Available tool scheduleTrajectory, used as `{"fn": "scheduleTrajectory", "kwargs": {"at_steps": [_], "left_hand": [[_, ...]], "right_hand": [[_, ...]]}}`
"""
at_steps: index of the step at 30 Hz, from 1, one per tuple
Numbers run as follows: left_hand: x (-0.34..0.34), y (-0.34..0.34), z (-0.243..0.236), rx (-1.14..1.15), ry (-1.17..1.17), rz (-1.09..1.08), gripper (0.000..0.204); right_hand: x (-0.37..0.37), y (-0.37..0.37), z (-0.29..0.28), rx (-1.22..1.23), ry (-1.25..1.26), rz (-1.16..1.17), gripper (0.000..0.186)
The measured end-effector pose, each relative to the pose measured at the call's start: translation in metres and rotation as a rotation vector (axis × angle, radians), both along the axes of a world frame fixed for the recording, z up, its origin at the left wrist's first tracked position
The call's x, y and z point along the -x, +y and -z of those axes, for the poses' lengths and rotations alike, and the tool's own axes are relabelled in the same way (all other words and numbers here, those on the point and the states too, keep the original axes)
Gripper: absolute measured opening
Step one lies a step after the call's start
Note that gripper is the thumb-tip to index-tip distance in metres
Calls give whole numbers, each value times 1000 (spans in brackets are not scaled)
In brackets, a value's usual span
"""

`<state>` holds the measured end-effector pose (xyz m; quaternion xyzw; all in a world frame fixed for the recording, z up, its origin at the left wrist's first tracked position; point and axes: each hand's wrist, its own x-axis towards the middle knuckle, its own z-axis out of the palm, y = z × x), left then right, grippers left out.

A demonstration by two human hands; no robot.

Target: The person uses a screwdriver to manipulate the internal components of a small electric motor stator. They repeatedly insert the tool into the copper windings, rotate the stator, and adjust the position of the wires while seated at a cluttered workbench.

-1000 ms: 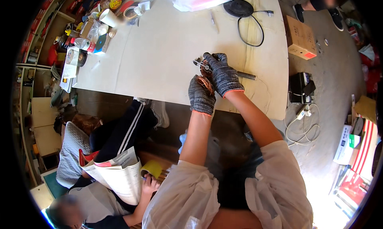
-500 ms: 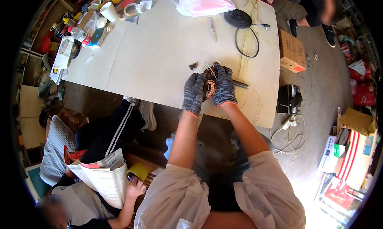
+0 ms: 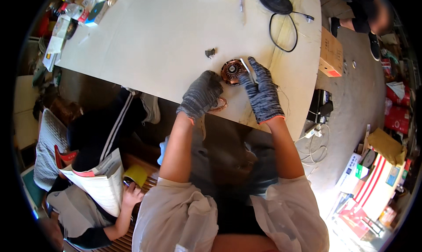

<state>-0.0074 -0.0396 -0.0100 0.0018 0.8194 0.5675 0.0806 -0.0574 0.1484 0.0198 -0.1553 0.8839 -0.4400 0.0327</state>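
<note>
My left hand, in a grey-black knitted glove with an orange cuff, is closed, its fingers curled down near the table's front edge. A loop of copper wire comes out from under its palm side. Just beyond lies a round motor part with copper windings, its slotted face up. My right hand, gloved alike, is at that part's right side, thumb against its edge and fingers stretched forward. A thin pale rod runs between thumb and forefinger. A small dark scrap lies beyond the left hand.
The pale table carries a black disc with a cable, a thin pen-like stick and clutter at far left. A person with papers sits at lower left. A carton and a white power strip are on the floor at right.
My hands have moved apart. The left drew back left with the copper loop beside it; the round motor part now lies uncovered by the right hand. The whole view has shifted.
</note>
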Motion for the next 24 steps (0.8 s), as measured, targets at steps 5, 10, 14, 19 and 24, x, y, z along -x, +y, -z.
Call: {"fn": "scheduleTrajectory", "kwargs": {"at_steps": [5, 10, 14, 19, 24], "left_hand": [[-3, 1, 11, -198, -246, -86, 27], [-3, -3, 5, -411, -234, -70, 30], [1, -9, -13, -454, -409, -14, 27], [4, -5, -12, -352, -354, -234, 23], [16, -4, 5, -322, -72, -260, 31]], "right_hand": [[-1, 9, -8, -74, 36, -100, 30], [0, 3, -3, 300, -257, -69, 32], [0, -7, 11, 35, 41, -85, 39], [3, -16, 17, -135, -252, 184, 59], [17, -23, 23, 107, -405, 162, 49]]}}
